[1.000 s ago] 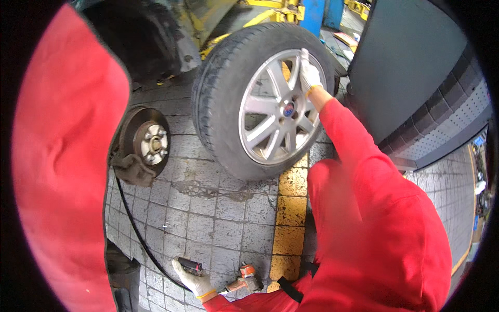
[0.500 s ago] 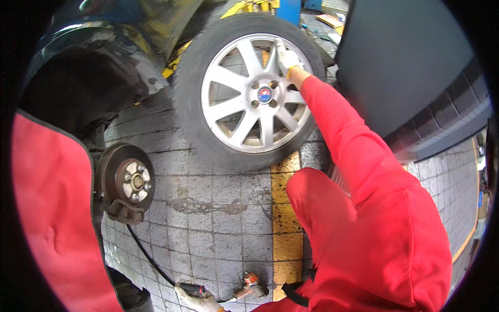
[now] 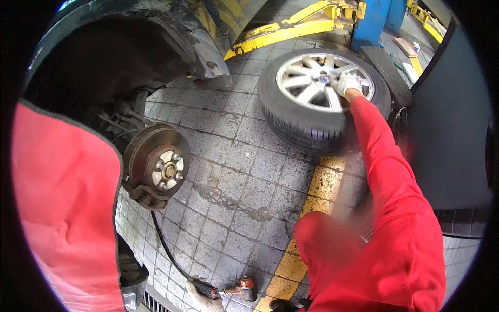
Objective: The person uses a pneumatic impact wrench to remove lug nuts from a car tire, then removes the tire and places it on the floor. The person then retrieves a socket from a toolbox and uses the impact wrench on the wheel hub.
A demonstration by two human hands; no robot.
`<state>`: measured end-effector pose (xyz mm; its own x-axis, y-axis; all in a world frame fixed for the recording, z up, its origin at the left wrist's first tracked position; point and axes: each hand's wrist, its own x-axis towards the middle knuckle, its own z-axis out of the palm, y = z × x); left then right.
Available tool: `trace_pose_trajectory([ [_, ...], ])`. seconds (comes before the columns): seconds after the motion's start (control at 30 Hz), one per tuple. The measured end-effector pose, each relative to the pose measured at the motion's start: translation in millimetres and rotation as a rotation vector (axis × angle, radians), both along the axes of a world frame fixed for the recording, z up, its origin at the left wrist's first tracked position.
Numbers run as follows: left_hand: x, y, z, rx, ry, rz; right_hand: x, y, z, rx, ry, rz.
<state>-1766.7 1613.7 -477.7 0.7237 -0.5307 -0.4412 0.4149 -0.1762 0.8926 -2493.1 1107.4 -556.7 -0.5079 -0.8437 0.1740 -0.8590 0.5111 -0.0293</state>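
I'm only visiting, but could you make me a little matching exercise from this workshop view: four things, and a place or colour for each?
1. Car wheel
2. Brake disc
3. Impact wrench
4. Lift arm

A. Yellow
B. On the floor, near the left hand
C. Under the right hand
D. Below the wheel arch

Pairs: 1-C, 2-D, 3-B, 4-A

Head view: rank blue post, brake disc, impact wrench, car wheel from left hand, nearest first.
1. Impact wrench, just right of left hand
2. Brake disc, up and left
3. Car wheel, up and right
4. Blue post, top right
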Motion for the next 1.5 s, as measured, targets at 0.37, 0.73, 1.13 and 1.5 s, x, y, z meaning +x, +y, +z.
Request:
trace_pose_trajectory([
  [0.37, -80, -40, 92, 0.007, 0.037, -0.263, 0, 12, 13, 0.212, -0.352, 0.514],
  [0.73, -142, -121, 177, -0.076, 0.076, -0.367, 74, 10, -20, 0.267, -0.18, 0.583],
  [1.13, -280, -305, 72, -0.011, 0.707, -0.584, 168, 32, -33, 0.089, -0.309, 0.414],
  [1.5, -380, -443, -59, -0.184, 0.586, -0.775, 152, 31, -53, -0.111, -0.324, 0.481],
])
